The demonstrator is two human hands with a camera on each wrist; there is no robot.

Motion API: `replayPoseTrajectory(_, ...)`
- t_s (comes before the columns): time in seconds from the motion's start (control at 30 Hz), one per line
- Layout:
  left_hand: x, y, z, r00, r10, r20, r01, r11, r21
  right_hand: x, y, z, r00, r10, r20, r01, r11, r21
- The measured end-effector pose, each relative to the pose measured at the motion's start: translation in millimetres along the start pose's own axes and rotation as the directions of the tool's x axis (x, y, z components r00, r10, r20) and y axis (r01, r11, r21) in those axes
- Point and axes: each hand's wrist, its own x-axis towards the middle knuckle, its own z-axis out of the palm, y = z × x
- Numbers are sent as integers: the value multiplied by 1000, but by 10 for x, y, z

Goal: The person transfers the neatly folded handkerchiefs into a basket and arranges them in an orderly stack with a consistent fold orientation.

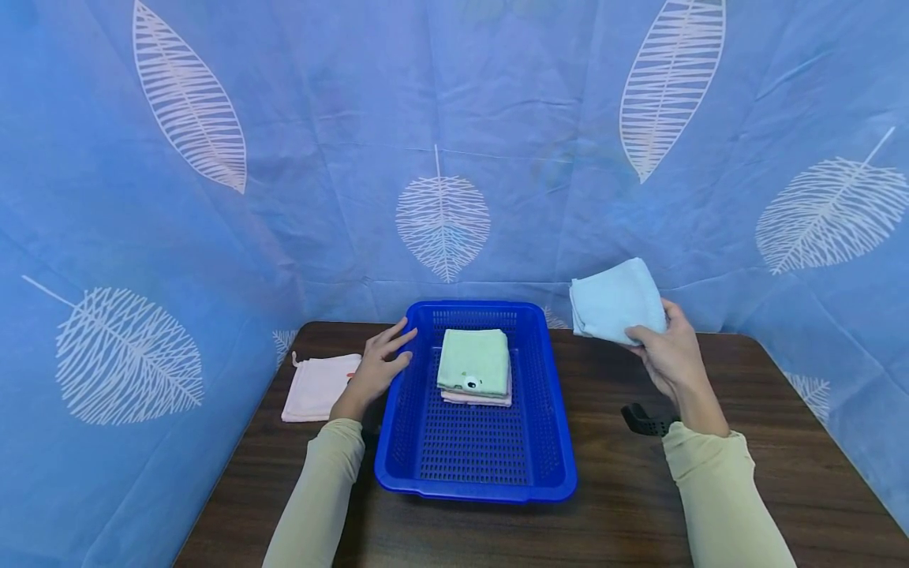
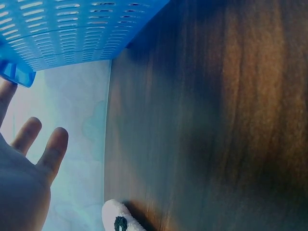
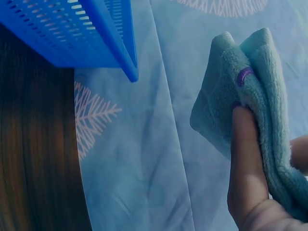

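A folded light-blue towel (image 1: 616, 301) is pinched between the thumb and fingers of my right hand (image 1: 667, 347), held up above the back right of the table. The right wrist view shows the towel (image 3: 262, 101) folded in layers, with a small purple mark. My left hand (image 1: 376, 363) is at the left rim of a blue perforated basket (image 1: 387, 465), fingers spread; in the left wrist view a fingertip touches the rim. Inside the basket lies a folded green towel (image 1: 474, 359) with an eye design, on top of a folded pink towel (image 1: 477, 400).
A folded pale pink towel (image 1: 316, 386) with a hanging loop lies left of the basket, partly behind my left hand. The dark wooden table (image 1: 611, 489) meets a blue leaf-print cloth (image 1: 511, 221) at its back and sides. A black strap (image 1: 642, 420) is at my right wrist.
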Motion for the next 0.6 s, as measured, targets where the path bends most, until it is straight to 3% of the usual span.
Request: replayPoseTrajectory(0.6, -24, 47, -25, 1000, 27, 13, -28, 999, 16, 5, -74, 364, 1000, -1, 30, 0, 999, 49)
